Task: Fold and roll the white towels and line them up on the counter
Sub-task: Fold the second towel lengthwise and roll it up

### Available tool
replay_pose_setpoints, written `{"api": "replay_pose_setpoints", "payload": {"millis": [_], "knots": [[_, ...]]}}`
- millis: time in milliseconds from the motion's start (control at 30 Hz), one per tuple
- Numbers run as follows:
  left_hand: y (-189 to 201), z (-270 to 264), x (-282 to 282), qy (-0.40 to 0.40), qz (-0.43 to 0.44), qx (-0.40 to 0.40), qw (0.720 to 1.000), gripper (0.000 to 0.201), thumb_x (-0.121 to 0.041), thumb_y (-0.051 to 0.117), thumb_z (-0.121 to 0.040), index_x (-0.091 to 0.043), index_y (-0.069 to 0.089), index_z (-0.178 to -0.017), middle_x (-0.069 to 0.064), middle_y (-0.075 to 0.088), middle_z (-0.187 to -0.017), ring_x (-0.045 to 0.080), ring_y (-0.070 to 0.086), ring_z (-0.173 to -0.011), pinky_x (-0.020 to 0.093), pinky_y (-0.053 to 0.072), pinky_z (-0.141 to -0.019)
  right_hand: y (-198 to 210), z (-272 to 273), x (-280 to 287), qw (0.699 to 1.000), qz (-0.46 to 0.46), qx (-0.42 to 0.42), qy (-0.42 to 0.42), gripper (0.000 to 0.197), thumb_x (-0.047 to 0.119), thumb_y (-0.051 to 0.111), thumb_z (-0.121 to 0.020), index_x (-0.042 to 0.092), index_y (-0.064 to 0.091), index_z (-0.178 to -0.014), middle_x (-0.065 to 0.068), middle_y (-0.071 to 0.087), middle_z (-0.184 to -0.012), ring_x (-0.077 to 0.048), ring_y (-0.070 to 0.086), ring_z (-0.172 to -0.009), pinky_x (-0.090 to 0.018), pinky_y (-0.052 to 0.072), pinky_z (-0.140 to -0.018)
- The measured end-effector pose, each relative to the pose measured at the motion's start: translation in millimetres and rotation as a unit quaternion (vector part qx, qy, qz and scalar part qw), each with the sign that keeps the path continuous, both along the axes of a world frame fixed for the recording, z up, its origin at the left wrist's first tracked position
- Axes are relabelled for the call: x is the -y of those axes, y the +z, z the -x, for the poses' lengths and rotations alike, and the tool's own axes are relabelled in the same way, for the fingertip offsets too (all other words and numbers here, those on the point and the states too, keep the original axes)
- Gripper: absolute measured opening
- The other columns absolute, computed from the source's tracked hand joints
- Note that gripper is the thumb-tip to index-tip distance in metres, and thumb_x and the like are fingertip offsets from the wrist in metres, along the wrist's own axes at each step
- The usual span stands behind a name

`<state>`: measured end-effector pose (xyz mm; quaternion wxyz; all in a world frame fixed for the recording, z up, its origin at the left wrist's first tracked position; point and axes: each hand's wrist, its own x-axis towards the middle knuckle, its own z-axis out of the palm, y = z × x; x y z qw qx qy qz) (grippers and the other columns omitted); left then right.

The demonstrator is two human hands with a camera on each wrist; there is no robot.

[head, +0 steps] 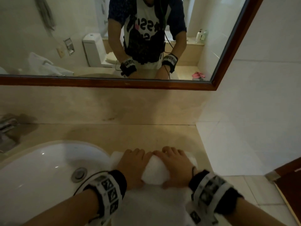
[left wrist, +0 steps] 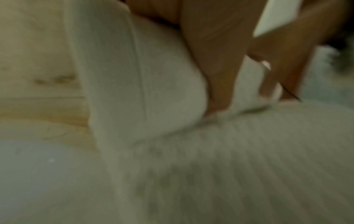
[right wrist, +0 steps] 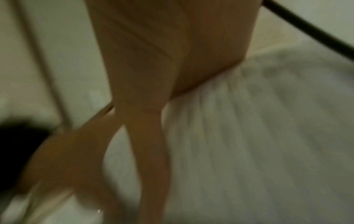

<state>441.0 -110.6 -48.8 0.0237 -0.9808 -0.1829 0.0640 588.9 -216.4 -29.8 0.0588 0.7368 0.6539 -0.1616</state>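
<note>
A white towel [head: 154, 173] lies on the beige counter [head: 130, 136] just right of the sink, its far end wound into a thick roll. The flat part [head: 154, 207] runs back toward me. My left hand [head: 132, 160] curls over the roll's left half and my right hand [head: 175, 163] over its right half, side by side. In the left wrist view the roll [left wrist: 134, 83] bulges above the flat ribbed cloth [left wrist: 249, 151], with my thumb [left wrist: 216, 68] tucked into the crease. The right wrist view, blurred, shows my right hand [right wrist: 153, 68] pressed against the towel [right wrist: 258, 121].
The white sink basin [head: 24, 185] with its drain [head: 79, 174] lies close on the left, a faucet [head: 8, 126] behind it. A wood-framed mirror [head: 114, 83] hangs ahead. The tiled wall [head: 244, 128] bounds the counter on the right. Crumpled white cloth [head: 45, 66] appears in the reflection.
</note>
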Motion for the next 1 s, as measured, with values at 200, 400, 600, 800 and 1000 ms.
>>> {"api": "replay_pose_setpoints", "payload": {"millis": [200,400,600,800,1000], "knots": [[12.7,3.7,0.7,0.009,0.093,-0.007,0.996,0.097,-0.061,0.072,-0.062,-0.021,0.028,-0.139,0.002,0.054,-0.122,0.021,0.055,-0.110,0.038,0.045,-0.098,6.9,5.5,-5.1,0.999,0.015,0.038,0.003,0.082,0.046,0.076,-0.063,0.023,0.039,-0.132,-0.005,0.053,-0.119,-0.027,0.054,-0.105,-0.037,0.040,-0.084],[33.3,-12.1,-12.3,0.074,0.137,-0.129,0.979,0.078,-0.044,0.075,-0.070,-0.018,0.036,-0.134,0.004,0.050,-0.125,0.023,0.053,-0.112,0.034,0.045,-0.092,-14.1,19.6,12.8,0.986,-0.119,0.121,0.005,0.089,0.057,0.079,-0.038,0.018,0.050,-0.112,-0.002,0.061,-0.092,-0.022,0.061,-0.072,-0.035,0.052,-0.063],[-12.4,22.1,24.3,-0.013,-0.050,0.085,0.995,0.080,-0.039,0.085,-0.045,-0.007,0.048,-0.108,0.007,0.065,-0.083,0.026,0.053,-0.078,0.037,0.056,-0.068,19.6,-14.3,9.1,0.979,0.163,-0.115,-0.029,0.108,0.052,0.079,-0.062,0.041,0.010,-0.144,0.001,0.029,-0.145,-0.025,0.033,-0.133,-0.048,0.030,-0.110],[33.0,8.7,-12.0,0.011,0.258,-0.213,0.942,0.115,-0.042,0.078,-0.069,-0.028,-0.003,-0.150,-0.003,0.026,-0.150,0.020,0.029,-0.137,0.037,0.025,-0.114,7.6,8.4,20.2,0.999,0.044,-0.012,0.000,0.090,0.044,0.074,-0.068,0.030,0.022,-0.140,-0.005,0.044,-0.125,-0.029,0.047,-0.113,-0.040,0.036,-0.094],[32.9,7.8,-2.7,0.042,0.235,-0.207,0.949,0.103,-0.039,0.075,-0.073,-0.033,0.004,-0.148,-0.001,0.039,-0.138,0.022,0.040,-0.127,0.034,0.035,-0.104,28.2,-1.6,11.0,0.983,0.162,-0.079,0.007,0.108,0.047,0.079,-0.066,0.037,0.006,-0.146,-0.004,0.034,-0.142,-0.029,0.035,-0.130,-0.048,0.031,-0.108]]}}
